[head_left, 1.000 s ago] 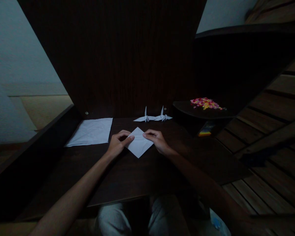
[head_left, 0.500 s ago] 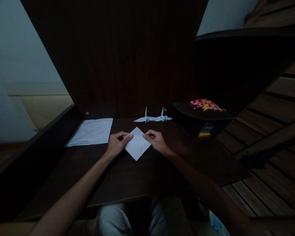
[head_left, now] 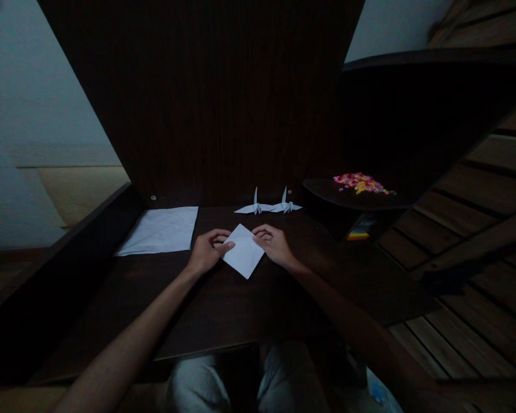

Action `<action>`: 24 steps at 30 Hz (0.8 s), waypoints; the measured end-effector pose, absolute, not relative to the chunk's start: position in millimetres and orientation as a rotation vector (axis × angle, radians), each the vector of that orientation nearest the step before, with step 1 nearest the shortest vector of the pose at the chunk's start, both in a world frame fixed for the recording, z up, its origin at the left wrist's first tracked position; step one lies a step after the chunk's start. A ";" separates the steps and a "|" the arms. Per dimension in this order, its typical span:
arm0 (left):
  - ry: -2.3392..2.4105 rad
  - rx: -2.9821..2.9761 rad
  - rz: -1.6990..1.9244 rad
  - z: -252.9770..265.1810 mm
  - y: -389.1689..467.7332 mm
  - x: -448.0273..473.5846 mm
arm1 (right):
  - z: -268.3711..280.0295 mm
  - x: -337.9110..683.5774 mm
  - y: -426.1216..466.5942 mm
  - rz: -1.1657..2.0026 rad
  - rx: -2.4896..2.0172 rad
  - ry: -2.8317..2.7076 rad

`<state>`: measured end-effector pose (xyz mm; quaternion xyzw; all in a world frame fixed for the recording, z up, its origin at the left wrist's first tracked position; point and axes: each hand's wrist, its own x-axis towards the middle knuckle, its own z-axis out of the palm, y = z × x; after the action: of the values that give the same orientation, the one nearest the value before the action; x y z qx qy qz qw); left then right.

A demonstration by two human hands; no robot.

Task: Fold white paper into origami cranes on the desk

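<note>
Between my two hands is a white folded paper square (head_left: 243,252), turned so one corner points toward me. My left hand (head_left: 208,250) pinches its left side, thumb on top and fingers behind. On the right side, my right hand (head_left: 274,245) grips it the same way, with the thumb over the upper right edge. Just beyond the paper, two white origami cranes (head_left: 256,208) stand side by side at the back of the dark desk (head_left: 189,315). The fingertips under the paper are hidden.
White paper sheets (head_left: 163,230) lie at the back left, beside the desk's raised side panel (head_left: 68,238). A heap of small pink, red and yellow pieces (head_left: 361,183) rests on a corner shelf (head_left: 339,195) at the right. Below it is a small box with a yellow edge (head_left: 358,236).
The paper has turned slightly, its near corner swinging to the right. Both thumbs have shifted a little along its edges. The cranes and sheets have stayed put.
</note>
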<state>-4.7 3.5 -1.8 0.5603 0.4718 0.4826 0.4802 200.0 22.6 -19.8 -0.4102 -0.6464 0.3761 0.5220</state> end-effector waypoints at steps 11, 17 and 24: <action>1.134 2.201 0.990 -13.1 10.2 -16.7 | -29.4 207.6 26.8 0.457 -1.052 -2.027; 1.048 2.407 0.754 -9.9 13.7 -26.6 | -27.3 215.8 29.4 0.428 -0.929 -2.277; 1.027 2.345 0.696 -3.9 14.1 -35.9 | -20.3 234.1 34.5 0.619 -0.938 -2.431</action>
<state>-35.9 14.1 -3.9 0.8577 0.3755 0.2546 0.2420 234.1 34.5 -20.3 -0.3410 -0.8835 0.2248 0.2295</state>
